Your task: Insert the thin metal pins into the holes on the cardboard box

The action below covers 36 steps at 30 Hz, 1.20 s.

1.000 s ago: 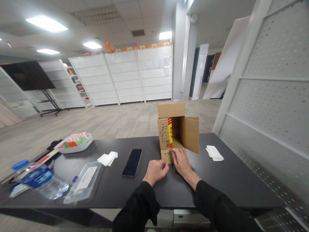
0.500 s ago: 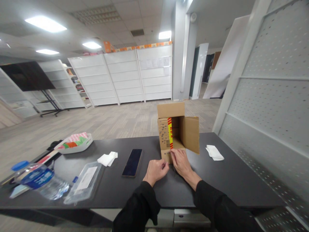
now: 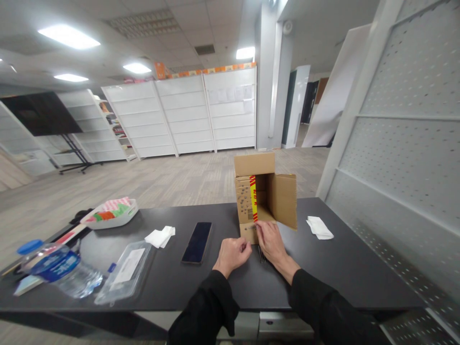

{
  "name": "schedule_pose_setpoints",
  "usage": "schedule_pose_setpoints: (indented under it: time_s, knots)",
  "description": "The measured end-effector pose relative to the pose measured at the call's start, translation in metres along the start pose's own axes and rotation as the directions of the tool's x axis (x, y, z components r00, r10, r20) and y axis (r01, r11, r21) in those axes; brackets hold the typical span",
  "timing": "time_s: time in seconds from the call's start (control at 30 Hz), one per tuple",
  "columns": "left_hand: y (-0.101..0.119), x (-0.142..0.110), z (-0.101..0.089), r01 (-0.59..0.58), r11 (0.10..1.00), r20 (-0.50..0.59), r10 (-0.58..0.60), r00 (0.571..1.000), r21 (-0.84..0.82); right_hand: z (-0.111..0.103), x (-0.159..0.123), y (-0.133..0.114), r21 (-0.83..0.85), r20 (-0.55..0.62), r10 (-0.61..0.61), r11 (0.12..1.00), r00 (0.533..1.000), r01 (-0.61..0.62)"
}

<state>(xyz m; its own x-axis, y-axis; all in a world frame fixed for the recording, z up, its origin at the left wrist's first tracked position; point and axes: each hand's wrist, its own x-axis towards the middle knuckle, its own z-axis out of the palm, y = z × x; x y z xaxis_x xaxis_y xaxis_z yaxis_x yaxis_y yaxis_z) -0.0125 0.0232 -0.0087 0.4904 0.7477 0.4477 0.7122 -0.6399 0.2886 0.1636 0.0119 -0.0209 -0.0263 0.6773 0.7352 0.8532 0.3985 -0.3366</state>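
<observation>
A cardboard box [image 3: 245, 199] lies on its side on the dark table, its opening toward me and its flaps spread. Dark spots mark its left front flap, and red-and-yellow tape runs along that flap's inner edge. My right hand [image 3: 270, 241] is over the lower flap [image 3: 247, 233] with thumb and fingertips pinched together; anything in the pinch is too small to make out. Thin metal rods [image 3: 261, 255] stick out from beneath this hand. Just left of the lower flap, my left hand [image 3: 233, 254] rests closed on the table, its fingers curled and their contents hidden.
Left of my hands lie a phone [image 3: 197, 242], folded tissue [image 3: 160, 236], a clear plastic case [image 3: 125, 273] and a water bottle [image 3: 61, 268]. Farther back stands a white basket [image 3: 129, 213] with colourful packets. Another tissue [image 3: 319, 227] lies right of the box, near a perforated panel [image 3: 402, 158].
My right hand's fingertips have shifted slightly to the right along the lower flap. My left hand and the box stay where they were.
</observation>
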Motion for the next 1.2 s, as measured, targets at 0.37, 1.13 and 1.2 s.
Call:
schedule_pose_setpoints:
  time_s: [0.37, 1.13, 1.2]
  knots:
    - [0.0000, -0.0002, 0.0000, -0.002, 1.000, 0.001, 0.002, 1.000, 0.018, 0.0023, -0.0017, 0.0032, -0.014, 0.011, -0.006, 1.000, 1.000, 0.006]
    - [0.0005, -0.0005, -0.0006, 0.007, 1.000, 0.009, -0.007, 1.000, 0.010, 0.0002, 0.0000, 0.0007, -0.026, 0.020, 0.002, 1.000, 1.000, -0.002]
    - [0.0006, -0.0006, -0.0002, 0.007, 1.000, 0.009, -0.007, 1.000, 0.013, 0.0007, -0.0003, 0.0013, -0.036, 0.015, 0.004, 0.999, 1.000, -0.004]
